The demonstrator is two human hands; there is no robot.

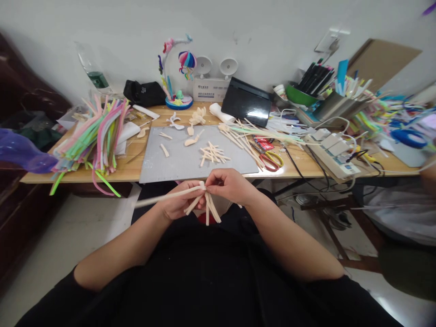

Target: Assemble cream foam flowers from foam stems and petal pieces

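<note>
Bundle (211, 210): cream fuzzy stems gathered at a tight joint, held in the air on the near side of the gray mat (173, 161), with loose ends fanning downward. The joint rests on finger pressure as far as I can judge, so a slack grip could let single stems slide out or the fan twist askew.

Left hand (179, 200): I see the thumb and fingers closed around the joint, near the mat's front edge. The fingers behind the stems are partly hidden, and I cannot tell how firmly they press.

Right hand (227, 184): thumb and forefinger pinch the same joint, the other fingers curled in. Pulling harder here than on the left could skew the joint or kink a stem.

Long stem (163, 196): it reaches out leftward over the left hand, in front of the mat, its far end blurred. That free end could snag on clothing or bend if the wrist turns.

Short pieces (214, 153): they lie crossed in a loose heap on the mat, toward its near right. A brushing forearm could scatter them.

Scissors (272, 161): just right of the mat, near the table edge (296, 175); a careless reach from my side could knock them off.
</note>
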